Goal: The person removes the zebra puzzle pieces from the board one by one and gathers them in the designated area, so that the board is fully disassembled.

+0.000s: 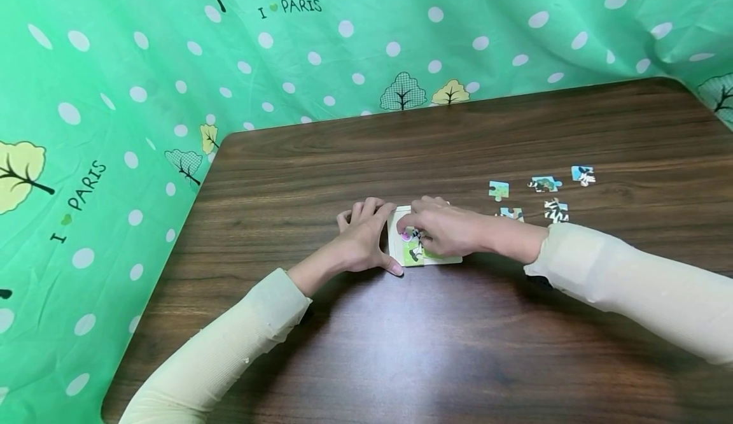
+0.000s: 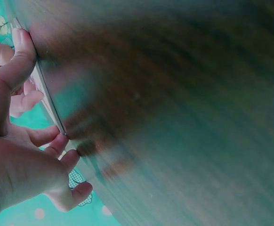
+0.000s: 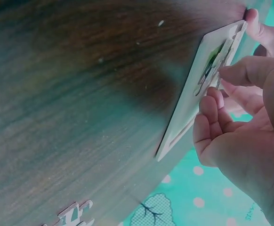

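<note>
Place: screened-off corner, room type unclear | green tree-print cloth (image 1: 355,55) on two sides | wood-grain table (image 1: 321,163)

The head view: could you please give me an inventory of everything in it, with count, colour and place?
Puzzle tray: 1, off-white, on the table
Puzzle picture: 1, green with pink and black, on the tray, partly hidden
Loose puzzle pieces: 5 visible, multicoloured, right of the tray
Table: 1, dark brown, beneath the tray
Curtain: apparently 1, green with pale dots and trees, behind and left of the table
Sleeves: 2, cream, on the forearms
Left hand: 1, bare, at the tray's left edge
Right hand: 1, bare, over the tray
</note>
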`<state>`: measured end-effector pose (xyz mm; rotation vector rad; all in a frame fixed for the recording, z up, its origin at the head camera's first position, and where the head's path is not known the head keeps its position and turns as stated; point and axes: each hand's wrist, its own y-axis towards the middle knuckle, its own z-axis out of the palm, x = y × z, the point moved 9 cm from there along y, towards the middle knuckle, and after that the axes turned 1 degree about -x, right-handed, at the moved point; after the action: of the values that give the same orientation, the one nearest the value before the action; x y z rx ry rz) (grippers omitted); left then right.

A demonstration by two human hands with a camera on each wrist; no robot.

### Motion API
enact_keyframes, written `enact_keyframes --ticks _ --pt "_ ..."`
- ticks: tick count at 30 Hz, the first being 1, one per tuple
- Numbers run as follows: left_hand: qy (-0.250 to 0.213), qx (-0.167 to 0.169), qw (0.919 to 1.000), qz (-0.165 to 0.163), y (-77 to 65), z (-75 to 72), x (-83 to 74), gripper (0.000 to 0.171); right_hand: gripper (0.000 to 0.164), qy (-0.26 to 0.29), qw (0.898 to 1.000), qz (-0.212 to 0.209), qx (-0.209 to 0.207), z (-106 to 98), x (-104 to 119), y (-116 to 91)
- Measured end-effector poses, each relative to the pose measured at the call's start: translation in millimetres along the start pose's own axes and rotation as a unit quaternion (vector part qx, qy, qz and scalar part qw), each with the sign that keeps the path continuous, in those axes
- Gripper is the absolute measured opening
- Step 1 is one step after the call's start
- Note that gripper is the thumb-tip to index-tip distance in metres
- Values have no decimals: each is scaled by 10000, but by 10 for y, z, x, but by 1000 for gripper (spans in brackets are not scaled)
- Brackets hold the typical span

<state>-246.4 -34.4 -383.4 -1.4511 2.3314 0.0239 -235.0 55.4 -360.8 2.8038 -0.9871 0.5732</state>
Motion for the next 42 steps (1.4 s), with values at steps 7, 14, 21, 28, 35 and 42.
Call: enact_keyframes --ticks 7,14,21,28,35,42 --pt "-31 38 10000 -12 -3 10 4 117 34 -342 9987 -384 -69 -13 78 -25" --pt "-103 2 9999 -44 -5 1 8 117 33 -785 9950 -611 -1 -24 117 -35" --pt "-86 -11 10000 -35 1 10 10 117 32 -834 9939 -697 179 -19 85 -27" --pt "-50 -13 10000 -23 5 9 4 117 33 -634 9967 -344 366 -30 0 -20" --pt "-27 31 10000 -34 0 8 -1 117 32 -141 9994 -264 164 -73 -28 -24" --pt "-7 10 10000 -40 0 -10 1 117 31 245 9991 -341 35 -95 -30 -20"
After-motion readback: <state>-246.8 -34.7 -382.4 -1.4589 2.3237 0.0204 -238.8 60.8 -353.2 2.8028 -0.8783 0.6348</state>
